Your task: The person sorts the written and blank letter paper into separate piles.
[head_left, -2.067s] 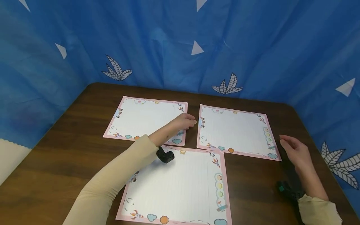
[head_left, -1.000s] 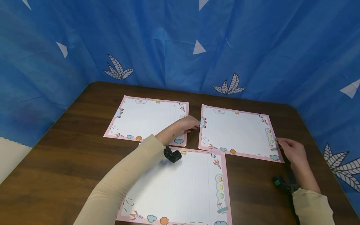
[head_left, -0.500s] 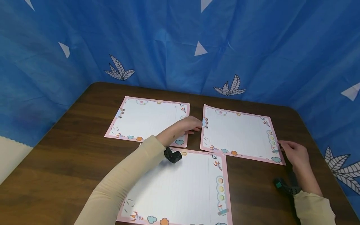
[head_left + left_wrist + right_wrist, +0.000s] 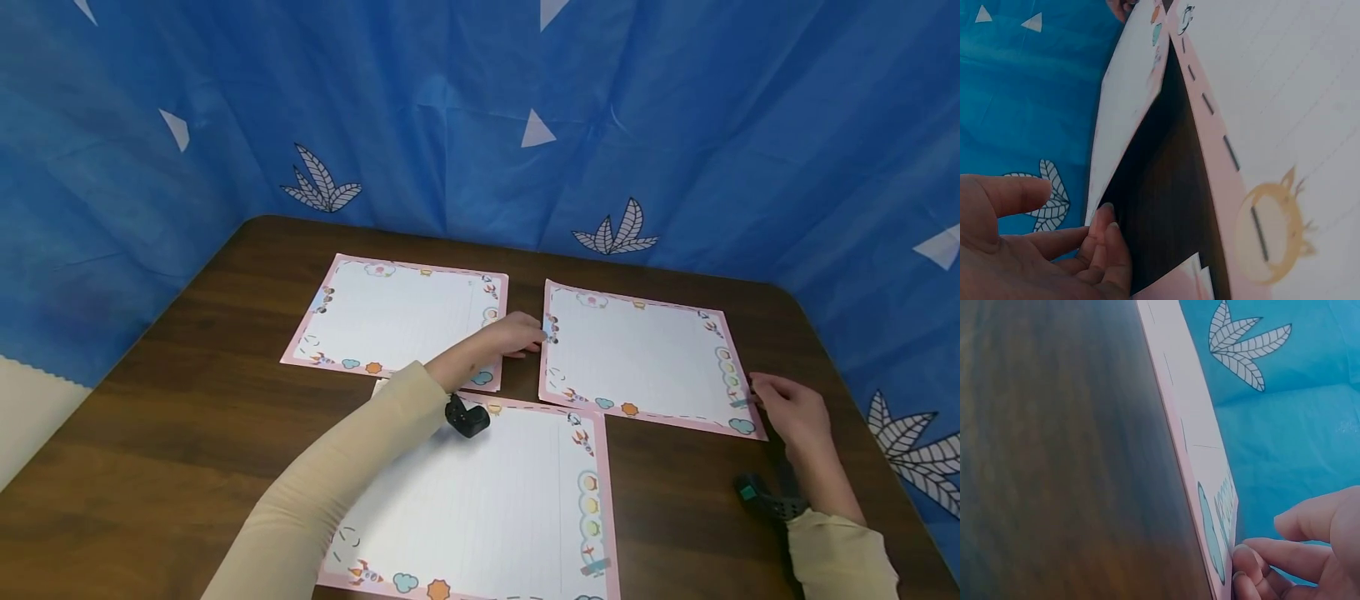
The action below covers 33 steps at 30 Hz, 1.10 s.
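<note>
A pink-bordered sheet of lined paper (image 4: 637,358), apparently one of a small stack, lies at the back right of the table, between both hands. My left hand (image 4: 513,335) reaches across to its left edge; in the left wrist view the fingertips (image 4: 1110,234) touch that edge while the thumb stands apart. At the opposite edge, my right hand (image 4: 795,412) rests its fingertips (image 4: 1244,559) against the paper, thumb raised away from it. Neither hand pinches the paper.
A second bordered paper stack (image 4: 397,308) lies at the back left, partly under the left forearm. A third bordered sheet (image 4: 487,500) lies in front, its top left covered by the sleeve. Behind the brown table (image 4: 172,425) hangs a blue patterned curtain (image 4: 465,117).
My left hand has moved right, from the gap between the back sheets to the right sheet's left edge. My right hand has come in from beside that sheet to its right edge.
</note>
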### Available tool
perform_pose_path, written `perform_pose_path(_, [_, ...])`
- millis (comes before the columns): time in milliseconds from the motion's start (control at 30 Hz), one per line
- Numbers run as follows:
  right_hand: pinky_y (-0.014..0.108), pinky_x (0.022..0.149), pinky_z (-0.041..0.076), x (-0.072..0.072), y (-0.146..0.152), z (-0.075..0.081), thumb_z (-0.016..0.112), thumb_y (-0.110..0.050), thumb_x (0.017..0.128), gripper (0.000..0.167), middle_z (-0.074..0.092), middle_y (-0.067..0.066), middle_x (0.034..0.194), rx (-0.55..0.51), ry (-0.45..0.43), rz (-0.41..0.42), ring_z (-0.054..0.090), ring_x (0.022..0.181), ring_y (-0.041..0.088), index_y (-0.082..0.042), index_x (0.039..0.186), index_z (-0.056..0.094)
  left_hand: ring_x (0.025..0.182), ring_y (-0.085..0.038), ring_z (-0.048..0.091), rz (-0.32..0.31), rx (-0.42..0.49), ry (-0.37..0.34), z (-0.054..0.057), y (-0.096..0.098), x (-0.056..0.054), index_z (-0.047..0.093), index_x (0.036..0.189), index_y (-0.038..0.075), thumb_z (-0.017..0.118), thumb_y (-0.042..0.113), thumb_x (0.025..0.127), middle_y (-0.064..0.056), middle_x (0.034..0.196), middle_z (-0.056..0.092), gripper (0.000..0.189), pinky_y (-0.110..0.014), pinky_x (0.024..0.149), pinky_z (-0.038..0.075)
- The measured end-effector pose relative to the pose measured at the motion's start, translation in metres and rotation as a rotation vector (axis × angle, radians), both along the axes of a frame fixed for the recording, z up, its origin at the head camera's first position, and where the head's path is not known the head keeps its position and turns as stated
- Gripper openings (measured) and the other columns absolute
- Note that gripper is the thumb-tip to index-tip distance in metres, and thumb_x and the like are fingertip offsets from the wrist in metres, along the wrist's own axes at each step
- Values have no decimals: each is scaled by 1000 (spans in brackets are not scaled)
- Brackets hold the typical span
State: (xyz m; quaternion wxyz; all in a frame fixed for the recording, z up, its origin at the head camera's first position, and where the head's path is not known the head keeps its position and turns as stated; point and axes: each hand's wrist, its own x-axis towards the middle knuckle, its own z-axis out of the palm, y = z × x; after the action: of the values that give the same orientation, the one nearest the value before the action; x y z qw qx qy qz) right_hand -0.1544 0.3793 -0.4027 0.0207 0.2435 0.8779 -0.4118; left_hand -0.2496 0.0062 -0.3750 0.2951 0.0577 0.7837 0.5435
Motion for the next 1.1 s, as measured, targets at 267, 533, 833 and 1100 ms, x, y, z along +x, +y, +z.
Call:
perform_pose_path(267, [62,95,28,-7,0,-1,33,-37,100,59,26,36,140,23,15,56,30,119,49,4,143,29,114,-27,49,-17,-25,74,-4,1,5,39,139,-3,48,13,97,-15,132,48,46,-35,93,41])
perform_pose_path(533, [62,96,27,-8,3,-6,33,-36,100,57,24,34,142,10,9,50,29,120,49,1,144,28,119,-31,46,-16,-32,74,-2,3,12,29,144,-1,48,17,98,-16,142,37,53,-41,102,31])
perform_pose_path(833, [61,95,28,-4,0,-4,34,-35,100,57,24,35,142,5,9,52,30,119,48,1,144,28,114,-25,47,-44,-80,120,-3,11,14,45,136,3,52,19,96,-12,129,50,44,-41,99,33])
perform_pose_path(1100, [60,93,31,-1,-5,0,35,-33,100,56,26,35,140,-7,12,60,34,113,46,3,143,29,123,-23,36,-89,-66,156,-6,14,15,41,138,4,52,18,95,-14,137,39,47,-41,101,29])
